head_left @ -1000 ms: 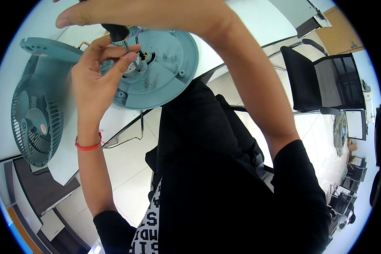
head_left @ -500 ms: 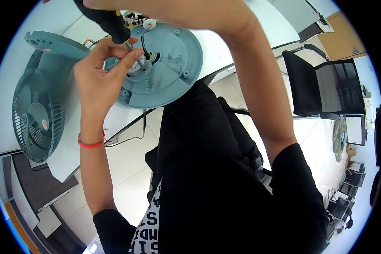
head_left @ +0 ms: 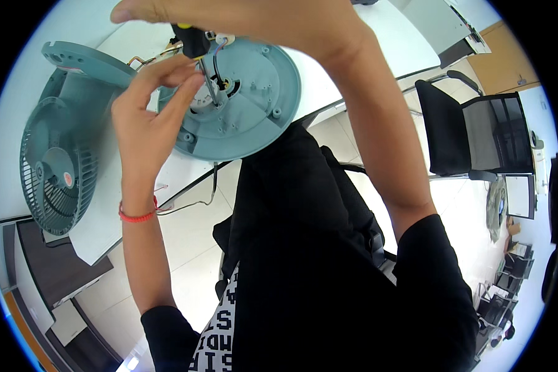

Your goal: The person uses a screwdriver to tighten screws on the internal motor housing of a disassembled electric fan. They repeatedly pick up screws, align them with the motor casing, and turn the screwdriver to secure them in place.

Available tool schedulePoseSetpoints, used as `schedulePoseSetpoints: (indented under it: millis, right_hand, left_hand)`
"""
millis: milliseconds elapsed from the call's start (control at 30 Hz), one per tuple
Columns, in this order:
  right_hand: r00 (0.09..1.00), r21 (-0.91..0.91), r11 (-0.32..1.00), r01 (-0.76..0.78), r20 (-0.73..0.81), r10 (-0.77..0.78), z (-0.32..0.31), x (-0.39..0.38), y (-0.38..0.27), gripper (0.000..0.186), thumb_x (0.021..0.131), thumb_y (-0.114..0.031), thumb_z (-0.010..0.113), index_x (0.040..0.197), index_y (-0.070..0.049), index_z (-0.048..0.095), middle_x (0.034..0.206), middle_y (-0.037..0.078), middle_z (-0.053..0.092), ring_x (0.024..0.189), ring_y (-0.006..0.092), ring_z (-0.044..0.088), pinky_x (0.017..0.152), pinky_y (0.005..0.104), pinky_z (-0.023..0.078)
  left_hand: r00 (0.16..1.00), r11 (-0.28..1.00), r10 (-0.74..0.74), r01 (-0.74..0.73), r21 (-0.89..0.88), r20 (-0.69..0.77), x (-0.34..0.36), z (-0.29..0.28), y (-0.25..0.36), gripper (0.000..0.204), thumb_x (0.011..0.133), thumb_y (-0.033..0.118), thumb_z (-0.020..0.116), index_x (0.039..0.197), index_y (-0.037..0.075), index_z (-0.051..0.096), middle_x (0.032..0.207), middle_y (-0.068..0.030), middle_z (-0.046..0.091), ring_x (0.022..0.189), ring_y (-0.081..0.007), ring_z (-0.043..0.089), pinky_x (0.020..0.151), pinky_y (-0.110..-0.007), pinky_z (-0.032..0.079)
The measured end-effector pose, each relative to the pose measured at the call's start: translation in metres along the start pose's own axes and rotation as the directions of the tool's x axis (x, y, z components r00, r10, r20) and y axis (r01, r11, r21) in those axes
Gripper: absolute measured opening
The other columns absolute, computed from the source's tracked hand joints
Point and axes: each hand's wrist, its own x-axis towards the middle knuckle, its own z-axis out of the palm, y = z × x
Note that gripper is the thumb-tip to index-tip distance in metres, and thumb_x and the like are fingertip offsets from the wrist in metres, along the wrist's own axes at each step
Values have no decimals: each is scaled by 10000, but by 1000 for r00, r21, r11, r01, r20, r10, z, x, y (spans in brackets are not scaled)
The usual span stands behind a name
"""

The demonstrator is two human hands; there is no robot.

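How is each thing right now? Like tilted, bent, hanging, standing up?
Screwdriver: tilted, tip down at the round base
Round base: inner side showing
Left hand: fingers bent, close to the screwdriver
Right hand: over the screwdriver, grip hidden
Cable: hanging past the table
Red bracelet: around the left wrist
Black chair: upright

Left hand (head_left: pixel 147 121) pinching screwdriver (head_left: pixel 194 42), right hand (head_left: pixel 229 15) above, teal base (head_left: pixel 251 130) below

Black letters (head_left: pixel 223 320) on white cloth (head_left: pixel 217 332)
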Motion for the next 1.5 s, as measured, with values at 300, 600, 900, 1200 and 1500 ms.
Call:
schedulePoseSetpoints:
  millis: [300, 600, 900, 1200, 1500]
  right_hand:
    - [967, 11, 999, -40, 251, 36, -13, 6, 3, 358, 909, -129, 658, 1232, 24, 660, 771, 91, 567, 655, 225, 533, 623, 352, 439]
    - [699, -193, 973, -127, 679, 226, -47, 52, -23, 389, 938, -151, 692, 1271, 32, 611, 904, 144, 677, 665, 168, 628, 615, 299, 490]
    - [724, -7, 999, -41, 689, 35, -24, 65, -29, 390, 888, 57, 560, 1271, 40, 627, 961, 111, 604, 751, 142, 618, 627, 262, 479]
    - [776, -193, 975, -110, 596, 205, -17, 50, -30, 402, 883, 31, 589, 1282, 32, 636, 804, 58, 624, 615, 104, 597, 524, 249, 434]
    - [697, -345, 939, -2, 673, 248, -29, 52, -31, 457, 1026, -324, 600, 1342, 6, 627, 855, 123, 635, 655, 145, 587, 581, 244, 451]
  left_hand:
    - [979, 971, -29, 75, 226, -201, -55, -5, -17, 282, 1035, 42, 522, 1285, 28, 651, 1249, -143, 656, 1162, -282, 615, 1007, -372, 462]
    - [968, 864, -127, 216, 454, -218, -81, 20, -23, 394, 951, -84, 534, 1333, -1, 579, 1348, -188, 569, 1254, -375, 546, 1073, -467, 441]
    - [950, 869, -175, 272, 413, -258, -83, 23, -17, 407, 929, -103, 489, 1312, -3, 584, 1369, -189, 563, 1268, -389, 545, 1086, -458, 437]
    - [944, 866, -137, 261, 427, -300, -82, 24, -21, 439, 856, -110, 542, 1279, -6, 601, 1307, -154, 594, 1155, -364, 577, 1031, -450, 481]
    - [947, 861, -125, 252, 443, -295, -85, 24, -25, 462, 838, -98, 563, 1290, -9, 597, 1289, -139, 597, 1119, -347, 584, 976, -454, 486]
